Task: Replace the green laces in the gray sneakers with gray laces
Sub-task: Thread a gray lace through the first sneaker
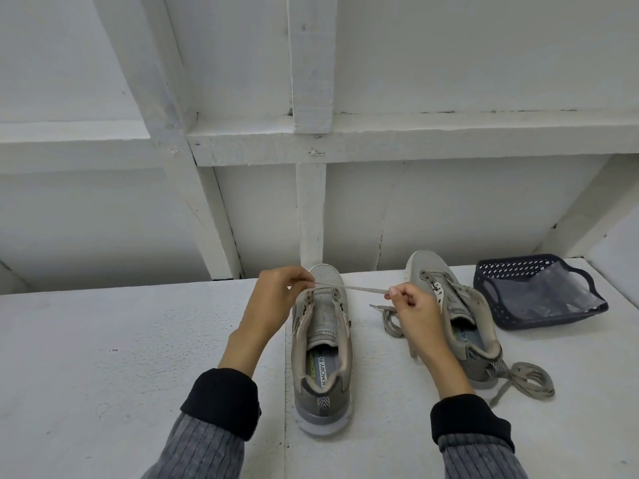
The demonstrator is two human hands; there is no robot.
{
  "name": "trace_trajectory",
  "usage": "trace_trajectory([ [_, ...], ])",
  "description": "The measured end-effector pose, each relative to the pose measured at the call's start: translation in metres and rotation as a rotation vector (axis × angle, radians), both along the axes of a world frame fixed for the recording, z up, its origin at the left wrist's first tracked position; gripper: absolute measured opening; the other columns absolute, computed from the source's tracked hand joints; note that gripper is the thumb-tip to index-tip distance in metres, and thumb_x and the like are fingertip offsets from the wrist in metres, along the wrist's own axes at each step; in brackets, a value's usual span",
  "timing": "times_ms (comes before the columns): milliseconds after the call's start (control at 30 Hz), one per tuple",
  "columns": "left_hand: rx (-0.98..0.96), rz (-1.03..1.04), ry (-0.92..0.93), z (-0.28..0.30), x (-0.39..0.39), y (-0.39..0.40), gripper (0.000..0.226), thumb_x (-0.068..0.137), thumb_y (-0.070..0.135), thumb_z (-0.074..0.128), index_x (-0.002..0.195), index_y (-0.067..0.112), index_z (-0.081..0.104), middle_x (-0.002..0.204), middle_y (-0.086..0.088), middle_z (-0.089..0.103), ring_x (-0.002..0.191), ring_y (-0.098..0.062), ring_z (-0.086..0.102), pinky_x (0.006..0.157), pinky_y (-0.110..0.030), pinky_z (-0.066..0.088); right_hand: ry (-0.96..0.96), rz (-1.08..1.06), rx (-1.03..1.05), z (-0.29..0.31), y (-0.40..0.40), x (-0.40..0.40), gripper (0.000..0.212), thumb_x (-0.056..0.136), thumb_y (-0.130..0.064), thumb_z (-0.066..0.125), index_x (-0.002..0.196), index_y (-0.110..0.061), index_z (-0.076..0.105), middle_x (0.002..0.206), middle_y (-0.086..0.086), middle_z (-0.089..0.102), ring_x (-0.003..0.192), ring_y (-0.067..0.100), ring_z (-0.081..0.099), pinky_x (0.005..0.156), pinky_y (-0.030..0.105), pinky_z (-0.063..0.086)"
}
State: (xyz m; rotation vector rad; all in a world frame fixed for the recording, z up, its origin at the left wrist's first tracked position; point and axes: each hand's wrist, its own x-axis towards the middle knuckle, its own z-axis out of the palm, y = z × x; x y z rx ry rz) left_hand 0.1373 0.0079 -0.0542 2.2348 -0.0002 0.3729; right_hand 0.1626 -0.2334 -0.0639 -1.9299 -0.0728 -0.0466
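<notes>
Two gray sneakers stand on a white counter (103, 357) in the lower half of the frame, heels toward the camera and toes toward a white panelled wall (449, 202). The left sneaker (323, 357) sits at centre; the right sneaker (456, 316) is to its right, angled a little. Neither shows any lace through its eyelets apart from the one being handled.

A gray lace (356, 288) is stretched taut across the toe end of the left sneaker, at its front eyelets. The left hand (273, 299) pinches one end between thumb and fingers just above the shoe's left edge. The right hand (413, 312) pinches the other end to the right of that shoe, its remaining fingers curled; the slack of the lace lies loose on the counter beneath this hand.

A second gray lace (529, 378) lies coiled on the counter by the heel of the right sneaker. At the right of the frame a dark blue perforated basket (498, 271) holds a clear plastic bag (556, 292).
</notes>
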Motion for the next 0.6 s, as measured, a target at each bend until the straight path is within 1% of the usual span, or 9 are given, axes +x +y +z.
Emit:
trace_trajectory([
  [100,0.042,0.047,-0.104,-0.009,0.004,0.002,0.005,0.085,0.015,0.074,0.082,0.019,0.075,0.080,0.014,0.072,0.076,-0.001,0.064,0.075,-0.024,0.053,0.010,0.012,-0.046,-0.007,0.002,0.005,0.018,0.097,-0.014,0.055,0.082,-0.015,0.064,0.069,0.005,0.059,0.064,0.006,0.051,0.056,0.016,0.037],
  [167,0.054,0.020,-0.173,-0.014,0.005,0.000,0.005,0.085,0.012,0.075,0.083,0.017,0.075,0.082,0.012,0.071,0.077,-0.003,0.064,0.075,-0.028,0.054,-0.003,0.029,-0.136,-0.011,0.006,0.009,0.011,0.096,-0.013,0.055,0.098,-0.018,0.065,0.088,-0.006,0.063,0.087,0.010,0.054,0.070,0.021,0.041],
  [233,0.074,-0.029,-0.206,-0.019,0.006,-0.004,0.004,0.085,0.013,0.074,0.084,0.016,0.075,0.082,0.012,0.071,0.077,-0.003,0.064,0.074,-0.032,0.054,-0.016,0.095,-0.131,-0.010,0.016,0.012,0.024,0.098,-0.017,0.052,0.121,-0.022,0.056,0.107,-0.012,0.063,0.103,0.012,0.053,0.086,0.029,0.044],
  [267,0.083,-0.044,-0.220,-0.022,0.008,-0.006,0.003,0.085,0.015,0.073,0.084,0.017,0.074,0.083,0.012,0.071,0.077,-0.003,0.064,0.073,-0.033,0.054,0.000,0.153,-0.078,-0.007,0.023,0.013,0.029,0.099,-0.021,0.050,0.128,-0.025,0.050,0.110,-0.015,0.063,0.102,0.009,0.055,0.088,0.029,0.045],
  [333,0.075,-0.045,-0.253,-0.026,0.011,-0.008,0.003,0.085,0.018,0.071,0.085,0.017,0.074,0.083,0.012,0.071,0.076,-0.004,0.064,0.072,-0.033,0.054,0.075,0.293,0.009,-0.001,0.039,0.016,0.033,0.100,-0.027,0.048,0.132,-0.030,0.042,0.106,-0.017,0.068,0.086,-0.003,0.058,0.082,0.022,0.046],
  [400,0.051,-0.036,-0.272,-0.030,0.014,-0.010,0.003,0.084,0.016,0.072,0.085,0.016,0.075,0.084,0.010,0.072,0.074,-0.005,0.064,0.071,-0.032,0.054,0.107,0.393,-0.032,-0.002,0.049,0.021,0.026,0.098,-0.027,0.054,0.124,-0.026,0.053,0.088,-0.013,0.070,0.069,-0.008,0.055,0.070,0.017,0.042],
  [467,0.027,-0.036,-0.258,-0.034,0.015,-0.011,0.004,0.083,0.013,0.074,0.085,0.016,0.075,0.084,0.010,0.071,0.075,-0.003,0.064,0.073,-0.030,0.054,0.089,0.409,-0.112,-0.011,0.054,0.026,0.009,0.093,-0.022,0.062,0.100,-0.023,0.068,0.070,-0.013,0.062,0.060,-0.005,0.050,0.062,0.016,0.039],
  [533,-0.065,-0.018,-0.199,-0.038,0.015,-0.013,0.007,0.084,0.011,0.074,0.087,0.018,0.075,0.087,0.013,0.071,0.081,-0.002,0.065,0.078,-0.024,0.053,0.072,0.364,-0.124,-0.021,0.057,0.028,0.015,0.092,-0.018,0.063,0.080,-0.027,0.067,0.065,-0.013,0.058,0.059,-0.002,0.049,0.060,0.015,0.040],
  [600,-0.238,0.054,-0.114,-0.043,0.016,-0.016,0.010,0.089,0.014,0.070,0.098,0.019,0.073,0.099,0.013,0.071,0.095,0.001,0.064,0.085,-0.014,0.048,0.048,0.229,-0.086,-0.029,0.061,0.029,0.018,0.092,-0.015,0.061,0.078,-0.025,0.064,0.071,-0.013,0.062,0.066,-0.002,0.053,0.063,0.011,0.040],
])
